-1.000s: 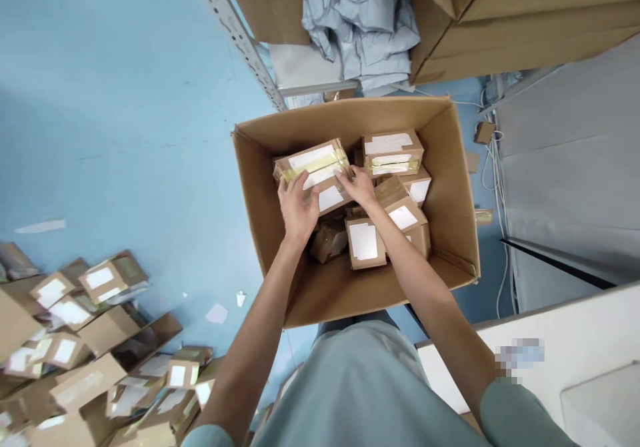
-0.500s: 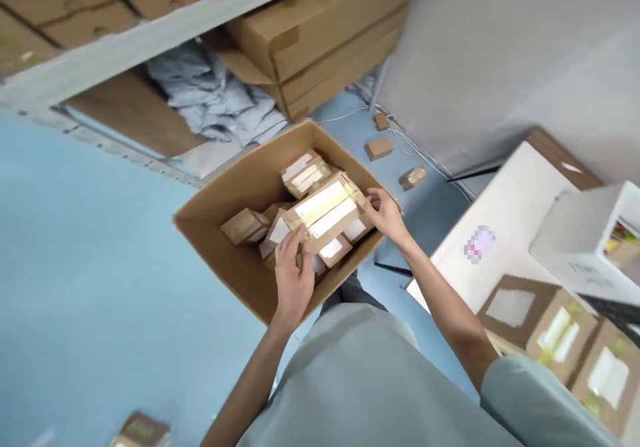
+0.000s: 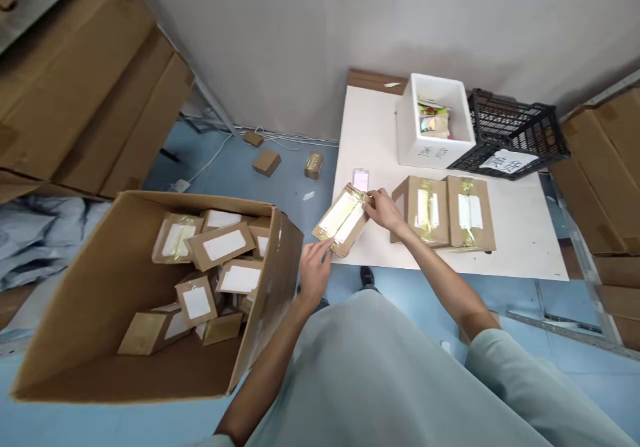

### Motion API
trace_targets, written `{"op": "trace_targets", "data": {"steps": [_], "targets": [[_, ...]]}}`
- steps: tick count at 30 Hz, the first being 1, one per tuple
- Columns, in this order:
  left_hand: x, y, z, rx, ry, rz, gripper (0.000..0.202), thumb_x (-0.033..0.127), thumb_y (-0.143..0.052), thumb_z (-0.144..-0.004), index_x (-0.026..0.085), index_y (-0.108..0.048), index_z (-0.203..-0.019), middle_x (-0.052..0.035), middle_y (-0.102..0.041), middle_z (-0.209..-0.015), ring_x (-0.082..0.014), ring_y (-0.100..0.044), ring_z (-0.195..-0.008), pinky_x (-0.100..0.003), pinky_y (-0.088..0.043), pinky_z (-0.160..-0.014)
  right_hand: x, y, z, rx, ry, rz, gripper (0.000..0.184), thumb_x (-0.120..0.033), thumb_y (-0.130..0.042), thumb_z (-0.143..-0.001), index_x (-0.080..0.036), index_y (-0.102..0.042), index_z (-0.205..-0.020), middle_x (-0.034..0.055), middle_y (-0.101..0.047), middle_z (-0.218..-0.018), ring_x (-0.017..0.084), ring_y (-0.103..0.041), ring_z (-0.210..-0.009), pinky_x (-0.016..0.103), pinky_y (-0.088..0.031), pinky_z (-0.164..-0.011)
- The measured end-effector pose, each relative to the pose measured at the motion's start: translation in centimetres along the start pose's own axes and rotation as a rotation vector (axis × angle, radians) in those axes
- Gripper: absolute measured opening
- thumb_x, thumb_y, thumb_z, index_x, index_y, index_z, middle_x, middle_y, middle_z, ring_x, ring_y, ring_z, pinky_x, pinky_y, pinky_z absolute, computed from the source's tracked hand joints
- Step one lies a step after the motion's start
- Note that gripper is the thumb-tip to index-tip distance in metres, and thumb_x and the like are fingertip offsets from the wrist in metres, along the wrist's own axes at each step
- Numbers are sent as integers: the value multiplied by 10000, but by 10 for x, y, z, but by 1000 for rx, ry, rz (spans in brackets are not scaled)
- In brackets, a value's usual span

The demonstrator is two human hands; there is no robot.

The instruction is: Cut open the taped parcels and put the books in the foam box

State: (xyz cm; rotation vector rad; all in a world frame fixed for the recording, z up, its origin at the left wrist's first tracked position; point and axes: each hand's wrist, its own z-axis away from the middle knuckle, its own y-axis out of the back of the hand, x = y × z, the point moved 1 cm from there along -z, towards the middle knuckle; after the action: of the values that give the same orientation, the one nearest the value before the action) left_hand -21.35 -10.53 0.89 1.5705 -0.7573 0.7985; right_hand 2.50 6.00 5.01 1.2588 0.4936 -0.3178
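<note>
Between my two hands is a small cardboard box [image 3: 342,221] with white labels and a strip of yellowish tape, held over the left edge of a white table [image 3: 520,233]. My right hand [image 3: 384,211] grips its far right corner, fingers closed. At the near left end, my left hand [image 3: 316,265] closes on the box's edge. To the left stands a large open carton [image 3: 283,273] holding several small labelled boxes [image 3: 224,244]. A phone-like purple item [image 3: 361,179] lies just beyond the held box. Two taped boxes [image 3: 428,211] sit right of my right hand.
On the table's far side are a white foam box [image 3: 435,153] with packets inside and a black plastic crate [image 3: 515,133]. Small boxes [image 3: 267,161] lie on the blue floor by the wall. Large cartons [image 3: 100,87] fill the shelf at left, and more cartons [image 3: 600,173] stand at right.
The held box has come out of the large carton and moved right, over the table's edge, with both hands on it. My view has turned right toward the table.
</note>
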Motion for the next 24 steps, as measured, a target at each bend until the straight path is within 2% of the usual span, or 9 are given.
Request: {"op": "trace_targets", "data": {"steps": [3,7,10,13,16,19,21,24], "targets": [[19,-80,-8,-182,-33,-19,275,285,-643,-1068,307,-876,-1213,-83,-869,-1221,-345,-720,-1206,-560,-613,-1117,57,23,-5,-44,-7,92,425,-257,-627,-1078,-116,-720,-1468,217,-681,-1383,374,-743,-1231,435,-578,-1120],[54,-179,-18,-344,-105,-53,236,231,-660,-1078,291,-875,-1154,-97,-862,-1191,-363,-672,-1369,-572,-560,-1219,117,44,-15,-71,-2,167,461,-293,-660,-1101,-109,-682,-1524,233,-670,-1442,387,-728,-1287,452,-565,-1154],[78,-233,-27,-387,-122,-81,281,157,-633,-1074,274,-860,-1191,-106,-844,-1258,-357,-653,-1430,-560,-525,-1272,153,59,-24,-52,-8,177,452,-311,-642,-1120,-124,-677,-1530,234,-663,-1478,378,-728,-1296,462,-576,-1149],[98,-272,-35,-445,-130,-139,272,142,-656,-1066,263,-843,-1223,-120,-825,-1277,-346,-656,-1420,-511,-554,-1226,186,72,-30,-61,-37,218,427,-257,-653,-1089,-126,-713,-1490,243,-672,-1477,384,-737,-1269,480,-582,-1143],[114,-303,-41,-498,-144,-196,265,131,-634,-1076,244,-836,-1205,-136,-812,-1258,-329,-685,-1335,-454,-598,-1112,214,81,-31,-62,-68,260,397,-197,-645,-1056,-96,-764,-1420,271,-685,-1448,408,-714,-1300,514,-552,-1182],[122,-320,-45,-514,-153,-192,294,107,-582,-1083,220,-836,-1179,-142,-810,-1202,-311,-718,-1227,-421,-615,-1026,229,80,-25,-42,-65,289,377,-135,-629,-1023,-95,-802,-1355,278,-701,-1426,416,-656,-1386,551,-476,-1266],[120,-317,-49,-509,-163,-173,304,109,-579,-1084,222,-831,-1209,-129,-812,-1219,-299,-730,-1212,-414,-613,-1039,227,74,-21,7,-35,292,406,-142,-627,-1024,-108,-788,-1395,268,-694,-1478,410,-607,-1457,572,-413,-1322],[101,-288,-50,-463,-152,-141,294,140,-605,-1087,240,-820,-1261,-102,-815,-1276,-290,-736,-1245,-431,-601,-1113,203,59,-20,52,48,266,458,-221,-616,-1070,-112,-733,-1499,251,-689,-1537,388,-590,-1496,602,-311,-1386]]}}
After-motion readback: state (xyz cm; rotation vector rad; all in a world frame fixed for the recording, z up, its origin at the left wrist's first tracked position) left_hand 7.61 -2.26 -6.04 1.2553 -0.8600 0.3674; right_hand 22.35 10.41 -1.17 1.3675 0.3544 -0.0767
